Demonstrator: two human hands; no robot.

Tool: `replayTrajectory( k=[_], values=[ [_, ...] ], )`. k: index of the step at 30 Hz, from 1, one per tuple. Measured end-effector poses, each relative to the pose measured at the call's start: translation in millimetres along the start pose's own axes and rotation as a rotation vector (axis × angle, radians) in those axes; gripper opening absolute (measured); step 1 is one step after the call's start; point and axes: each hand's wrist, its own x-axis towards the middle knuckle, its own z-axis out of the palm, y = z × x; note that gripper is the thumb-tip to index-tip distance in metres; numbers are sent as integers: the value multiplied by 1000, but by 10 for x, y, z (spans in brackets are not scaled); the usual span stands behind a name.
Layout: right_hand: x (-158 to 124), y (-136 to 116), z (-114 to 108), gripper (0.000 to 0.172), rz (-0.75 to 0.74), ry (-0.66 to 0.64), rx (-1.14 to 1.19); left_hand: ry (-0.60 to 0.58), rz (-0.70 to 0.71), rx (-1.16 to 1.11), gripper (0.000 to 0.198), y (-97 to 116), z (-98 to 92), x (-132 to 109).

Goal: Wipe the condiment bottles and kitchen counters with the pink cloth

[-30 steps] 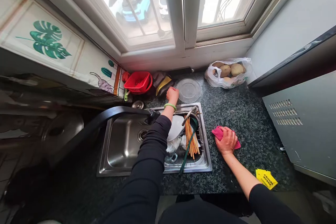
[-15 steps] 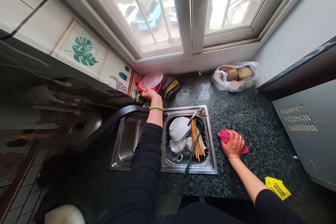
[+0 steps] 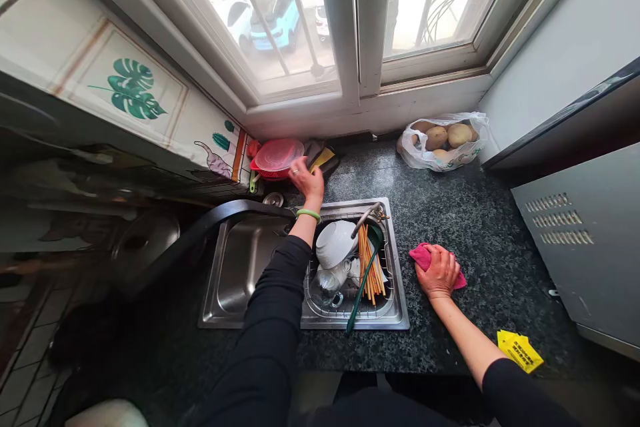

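My left hand (image 3: 309, 180) is stretched over the back of the sink with its fingers spread, just right of a clear plastic lid (image 3: 279, 153) that lies on top of a red basket (image 3: 267, 172). The hand holds nothing. My right hand (image 3: 439, 270) presses flat on a pink cloth (image 3: 421, 256) on the dark speckled counter (image 3: 465, 213), right of the sink.
The double steel sink (image 3: 240, 267) has an empty left bowl; its right bowl holds a rack with a white bowl (image 3: 334, 242), chopsticks (image 3: 371, 263) and a glass. A bag of potatoes (image 3: 443, 137) sits under the window. A yellow packet (image 3: 520, 350) lies near the front edge. A grey appliance (image 3: 580, 240) stands at right.
My left hand picked the clear lid up from the counter, carried it left, set it on the red basket and let go. My right hand stayed on the pink cloth.
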Motion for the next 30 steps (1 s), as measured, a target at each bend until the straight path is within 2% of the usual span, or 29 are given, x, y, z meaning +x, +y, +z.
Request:
replayTrajectory(
  k=[2, 4, 5, 8, 11, 14, 17, 20, 22, 25, 27, 30],
  values=[
    [5, 0, -7, 42, 3, -3, 1, -231, 167, 88, 65, -28, 190, -69],
    [12, 4, -9, 41, 1, 6, -7, -299, 166, 163, 82, -73, 379, -18],
    [16, 7, -8, 41, -4, 15, -13, -298, 142, 179, 85, -101, 460, 40],
    [17, 9, -2, 39, -17, 34, -29, -286, 104, 122, 76, -194, 617, 248],
    [-10, 13, -1, 37, -3, 39, -21, -269, 78, 38, 63, -230, 648, 395],
    [18, 48, -26, 35, 38, 37, 95, -193, -31, -213, 49, -131, 611, 453],
    [344, 81, -106, 39, 161, 43, 362, -101, -159, -618, 40, 41, 519, 383],
    [1124, -46, -233, 54, 258, 82, 570, -90, -255, -920, 38, 100, 277, 70],
    [1798, -315, -293, 57, 167, 34, 646, -99, -261, -996, 40, 19, 2, -289],
    [2676, -1031, -246, 48, -91, -185, 686, -85, -89, -904, 40, -233, -501, -923],
    [3008, -1650, -99, 45, -286, -333, 652, -94, 34, -796, 39, -429, -805, -1289],
    [3087, -2617, 255, 44, -676, -496, 550, -59, 137, -675, 44, -702, -1114, -1627]
  ],
)
